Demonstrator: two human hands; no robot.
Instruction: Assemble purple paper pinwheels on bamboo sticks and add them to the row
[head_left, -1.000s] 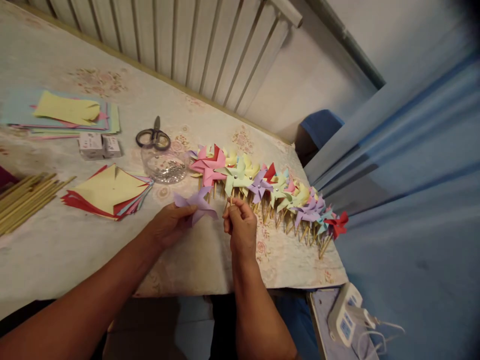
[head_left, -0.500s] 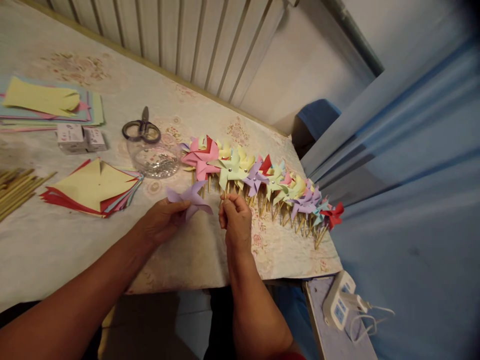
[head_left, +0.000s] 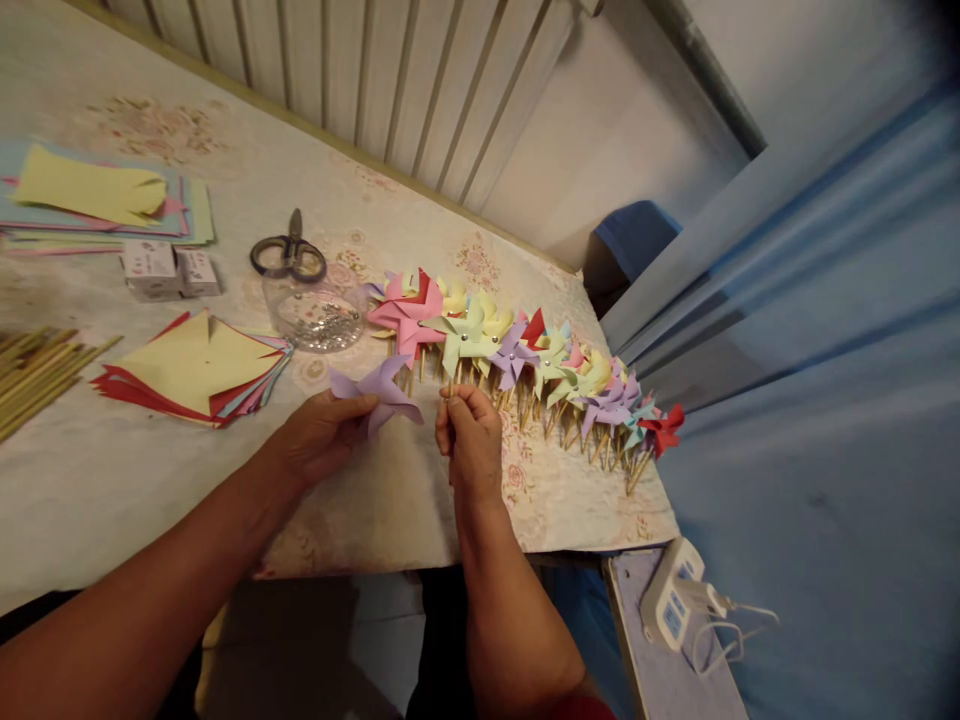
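Between the thumb and fingers of my left hand (head_left: pixel 326 430) is a purple paper pinwheel head (head_left: pixel 384 392), its blades folded in. My right hand (head_left: pixel 472 430) is closed in a pinch just right of it, apart from the paper. Whatever its fingertips hold is too small to make out. Behind both hands, a long row of finished pinwheels (head_left: pixel 512 355) in pink, green, yellow, purple, blue and red lies on the table, their sticks pointing toward me.
Left of my hands lie a stack of cut paper squares (head_left: pixel 199 365), thin sticks (head_left: pixel 45 370), small boxes (head_left: pixel 154 268) and flat coloured sheets (head_left: pixel 90 185). Scissors (head_left: pixel 289 255) rest by a clear dish of small metal pieces (head_left: pixel 322 320). A power strip (head_left: pixel 675 595) sits right, below the table edge.
The view has shifted slightly, so things on the left sit a little further right. My hands keep nearly the same pose, the left still on the purple pinwheel head.
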